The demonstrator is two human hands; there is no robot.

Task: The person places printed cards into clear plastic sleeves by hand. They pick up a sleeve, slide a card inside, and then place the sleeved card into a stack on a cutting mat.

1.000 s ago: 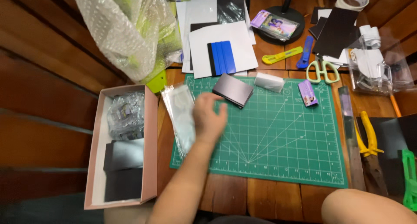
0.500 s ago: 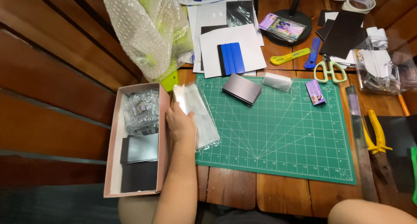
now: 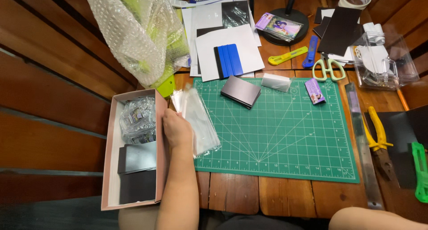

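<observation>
My left hand (image 3: 176,128) rests at the right wall of a long pink cardboard box (image 3: 107,167), its back towards me and its fingers curled out of sight by the rim. It touches the left edge of a stack of clear plastic sleeves (image 3: 198,118) that lies partly on a green cutting mat (image 3: 285,141). The box holds a clear bag of small items (image 3: 138,118) and dark cards (image 3: 137,176). My right hand is out of view; only a bare limb (image 3: 374,219) shows at the bottom right.
On the mat lie a grey card stack (image 3: 240,91), a small clear packet (image 3: 275,82) and a purple packet (image 3: 315,91). Behind it are a blue squeegee (image 3: 228,60), bubble wrap (image 3: 138,34), scissors (image 3: 329,68) and cutters. At the right are a steel ruler (image 3: 363,145) and yellow pliers (image 3: 379,141).
My left hand has drawn back from the mat's left part to the box's right wall. The view has shifted a little.
</observation>
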